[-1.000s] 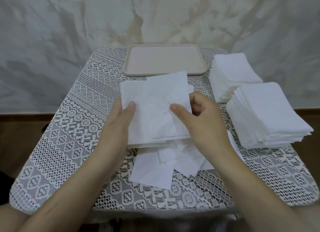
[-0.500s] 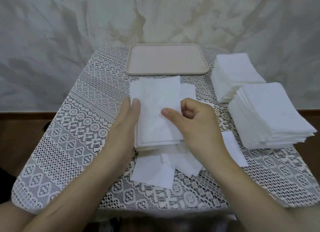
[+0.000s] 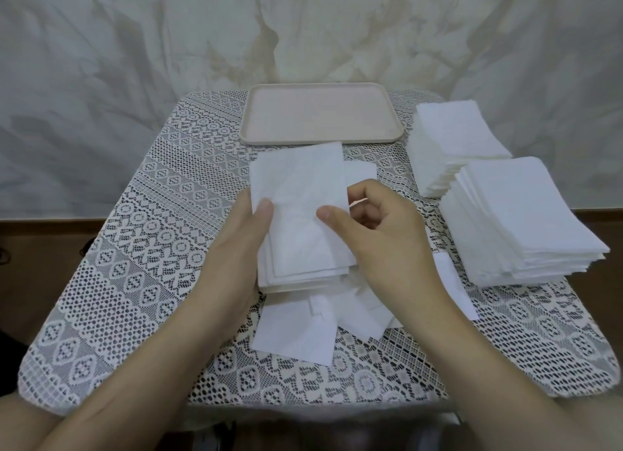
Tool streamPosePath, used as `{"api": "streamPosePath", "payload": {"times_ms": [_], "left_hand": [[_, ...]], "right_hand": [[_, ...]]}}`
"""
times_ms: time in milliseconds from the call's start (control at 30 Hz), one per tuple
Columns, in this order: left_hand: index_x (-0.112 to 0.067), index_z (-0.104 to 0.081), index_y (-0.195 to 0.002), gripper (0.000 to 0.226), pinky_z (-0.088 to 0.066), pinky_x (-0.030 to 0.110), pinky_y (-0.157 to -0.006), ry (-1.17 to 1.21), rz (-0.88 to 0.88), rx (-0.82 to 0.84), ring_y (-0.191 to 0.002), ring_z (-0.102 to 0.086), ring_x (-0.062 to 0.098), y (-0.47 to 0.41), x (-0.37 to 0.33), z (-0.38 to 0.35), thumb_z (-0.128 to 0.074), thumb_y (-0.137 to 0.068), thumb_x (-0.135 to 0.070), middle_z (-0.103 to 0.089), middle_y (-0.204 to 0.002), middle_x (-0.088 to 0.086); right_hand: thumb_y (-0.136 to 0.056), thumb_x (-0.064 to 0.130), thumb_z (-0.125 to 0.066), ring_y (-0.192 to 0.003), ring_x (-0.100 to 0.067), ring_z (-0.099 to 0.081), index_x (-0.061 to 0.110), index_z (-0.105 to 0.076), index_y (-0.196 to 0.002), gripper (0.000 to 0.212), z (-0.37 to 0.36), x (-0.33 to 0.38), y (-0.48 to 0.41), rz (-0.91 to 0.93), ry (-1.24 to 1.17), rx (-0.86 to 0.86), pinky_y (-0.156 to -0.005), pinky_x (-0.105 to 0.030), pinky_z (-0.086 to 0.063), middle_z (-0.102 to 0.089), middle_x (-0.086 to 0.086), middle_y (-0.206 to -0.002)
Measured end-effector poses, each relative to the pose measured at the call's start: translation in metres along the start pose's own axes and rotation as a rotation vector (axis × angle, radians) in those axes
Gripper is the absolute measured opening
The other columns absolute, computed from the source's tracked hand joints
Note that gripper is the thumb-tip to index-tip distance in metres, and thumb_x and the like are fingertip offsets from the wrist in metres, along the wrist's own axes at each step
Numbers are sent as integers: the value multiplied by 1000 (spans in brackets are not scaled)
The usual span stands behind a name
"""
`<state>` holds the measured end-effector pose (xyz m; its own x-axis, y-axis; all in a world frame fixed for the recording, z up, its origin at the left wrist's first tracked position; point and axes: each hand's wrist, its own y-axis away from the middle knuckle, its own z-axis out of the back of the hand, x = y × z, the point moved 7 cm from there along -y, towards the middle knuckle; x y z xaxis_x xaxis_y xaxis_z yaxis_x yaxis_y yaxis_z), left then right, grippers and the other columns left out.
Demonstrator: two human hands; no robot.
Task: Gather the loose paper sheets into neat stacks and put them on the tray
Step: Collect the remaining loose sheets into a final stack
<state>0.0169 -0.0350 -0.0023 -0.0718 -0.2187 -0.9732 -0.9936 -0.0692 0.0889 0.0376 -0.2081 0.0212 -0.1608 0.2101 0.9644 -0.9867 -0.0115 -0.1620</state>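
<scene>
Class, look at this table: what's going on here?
A person holds a small stack of paper sheets over the table, the left hand gripping its left edge and the right hand pinching its right side. Beneath, loose sheets lie on the lace cloth. A near tall stack and a far tall stack stand at the right. The tray is bare.

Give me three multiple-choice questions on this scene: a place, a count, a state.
1. Where is the pink tray? A) the table's far end B) on the floor C) on a chair
2. How many tall paper stacks stand at the right? A) one B) two C) four
3. What are the left hand and right hand doing? A) lifting the tray B) lying flat C) holding a small sheet stack

1A: it lies beyond the loose sheets. 2B: a far stack and a near stack. 3C: both thumbs press on it.
</scene>
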Motion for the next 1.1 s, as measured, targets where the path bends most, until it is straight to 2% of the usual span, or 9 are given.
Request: {"api": "streamPosePath", "payload": {"times_ms": [100, 233, 367, 533, 700, 833, 933, 1000, 1100], "left_hand": [[-30, -55, -146, 36, -54, 42, -104, 36, 28, -22, -125, -69, 16, -2, 1, 3, -45, -111, -29, -69, -140, -5], [-36, -61, -130, 28, -57, 37, -96, 30, 34, -12, -117, -72, 14, -2, 0, 2, -43, -112, -26, -77, -125, -9], [-35, -55, -146, 36, -54, 40, -105, 32, 40, -45, -120, -70, 9, -3, 0, 6, -46, -111, -31, -72, -133, -14], [-38, -60, -132, 27, -55, 38, -98, 44, 53, -32, -115, -73, 9, -2, 1, 3, -43, -112, -30, -76, -125, -15], [-32, -54, -148, 39, -52, 49, -110, 81, 33, -69, -123, -70, 16, 0, -1, 8, -45, -110, -37, -72, -135, -9], [-39, -58, -134, 30, -60, 41, -94, -6, -6, -16, -113, -74, 14, 5, -5, 1, -48, -107, -41, -76, -123, -11], [-36, -59, -134, 28, -60, 41, -90, -31, -52, -31, -112, -75, 19, 5, -7, 5, -54, -107, -29, -77, -122, -7], [-33, -59, -135, 30, -63, 36, -82, 1, -57, -61, -109, -75, 19, 4, -8, 10, -55, -107, -26, -77, -121, -5], [-32, -60, -136, 29, -64, 32, -76, 60, -50, -103, -105, -77, 17, 4, -8, 17, -55, -108, -26, -78, -118, -5]], "right_hand": [[-89, 31, -78, -55, -8, -51, 34, -66, -71, 21, 3, 0, -3, 4, -15, -14, -59, -31, -41, -63, 12, -63], [-90, 25, -77, -56, -16, -60, 26, -70, -73, 18, 5, 0, -5, -15, -20, -12, -60, -46, -55, -69, 5, -67], [-88, 24, -80, -52, -16, -62, 21, -68, -69, 22, 7, -1, -4, -32, -23, -10, -52, -30, -50, -67, -1, -61], [-86, 23, -81, -49, -15, -60, 19, -66, -68, 24, 7, -1, -4, -58, -30, 0, -49, -30, -53, -64, -4, -57], [-86, 20, -81, -44, -12, -55, 16, -64, -70, 24, 7, 2, -1, -74, -39, 27, -46, -27, -48, -60, -2, -53], [-82, 35, -82, -48, -14, -54, 24, -65, -70, 24, -6, -3, 3, -84, 27, 59, -58, -44, -51, -62, 1, -55], [-83, 40, -81, -53, -6, -51, 26, -63, -76, 24, -8, -3, 3, -65, 91, 25, -61, -32, -44, -61, 9, -65], [-84, 47, -78, -60, -1, -53, 31, -62, -91, 24, -8, -4, 4, -87, 105, 39, -63, -28, -46, -64, 11, -78], [-81, 65, -72, -75, 1, -65, 36, -64, -106, 39, -22, -12, 10, -153, 181, 237, -71, -29, -54, -70, 14, -92]]}}
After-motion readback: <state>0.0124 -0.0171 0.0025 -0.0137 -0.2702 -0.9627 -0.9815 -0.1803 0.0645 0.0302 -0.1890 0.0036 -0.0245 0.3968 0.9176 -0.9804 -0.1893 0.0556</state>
